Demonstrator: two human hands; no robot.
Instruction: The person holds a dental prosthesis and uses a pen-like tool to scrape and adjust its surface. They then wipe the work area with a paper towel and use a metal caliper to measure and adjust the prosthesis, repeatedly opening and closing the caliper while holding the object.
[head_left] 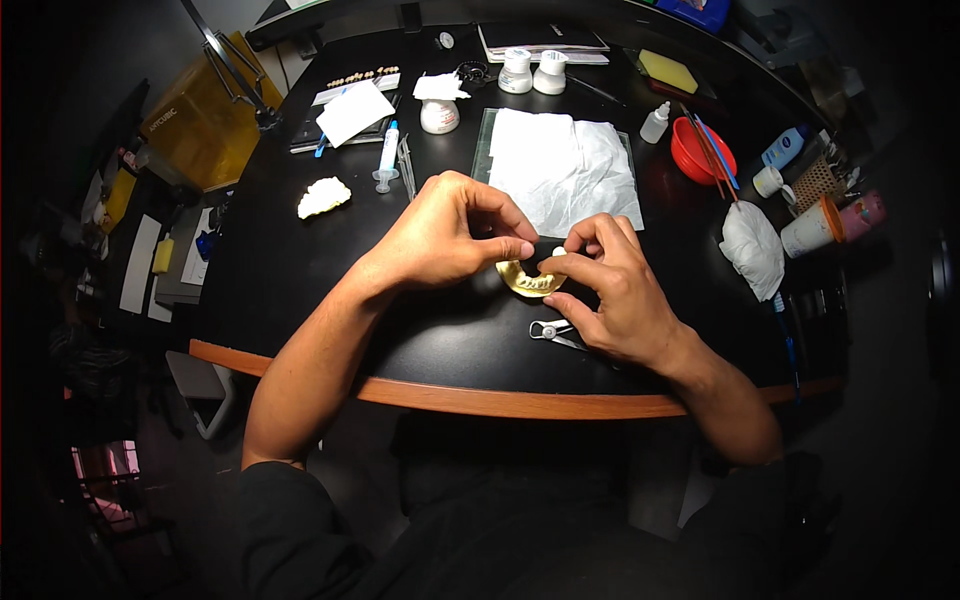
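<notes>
A pale yellow dental cast (530, 286), horseshoe-shaped with a row of teeth, is held just above the dark table near its front edge. My left hand (450, 235) pinches its left end between thumb and fingers. On the other side, the thumb and fingers of my right hand (622, 290) grip the cast's right arm; a small white piece (559, 252) shows by those fingertips, its kind unclear. Beneath my right hand lies a small metal caliper (548, 330), partly covered by the hand. Behind the cast, white tissue sheets (560, 165) are spread over a glass plate (482, 150).
A syringe (388, 160), metal tweezers (406, 165) and a whitish lump (324, 198) lie to the left. White jars (515, 72) stand at the back. On the right are a red bowl (700, 150) with brushes across it, a dropper bottle (655, 123) and wadded tissue (752, 250).
</notes>
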